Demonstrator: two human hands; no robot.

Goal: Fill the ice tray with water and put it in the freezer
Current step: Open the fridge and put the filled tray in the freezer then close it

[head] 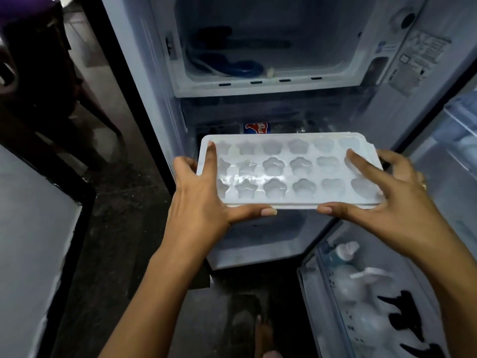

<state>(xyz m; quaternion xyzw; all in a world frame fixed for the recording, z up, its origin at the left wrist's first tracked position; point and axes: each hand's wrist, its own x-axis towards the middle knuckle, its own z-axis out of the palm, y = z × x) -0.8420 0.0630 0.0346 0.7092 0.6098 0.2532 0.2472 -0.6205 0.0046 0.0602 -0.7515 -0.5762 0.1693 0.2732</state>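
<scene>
A white ice tray (286, 171) with star and flower shaped cells is held level in front of the open fridge, below the freezer compartment (263, 86). Water glints in the cells. My left hand (198, 202) grips the tray's left end, index finger on top and thumb along the near edge. My right hand (387, 202) grips the right end the same way. The freezer compartment above stands open, with a dark blue object (232, 65) lying inside at the left.
The fridge door (438, 177) is swung open at the right, its lower shelf holding bottles (361, 288). A bottle with a red and blue label (256, 127) lies on the shelf behind the tray. A dark chair (38, 73) stands at the left. A white counter edge (38, 241) is near left.
</scene>
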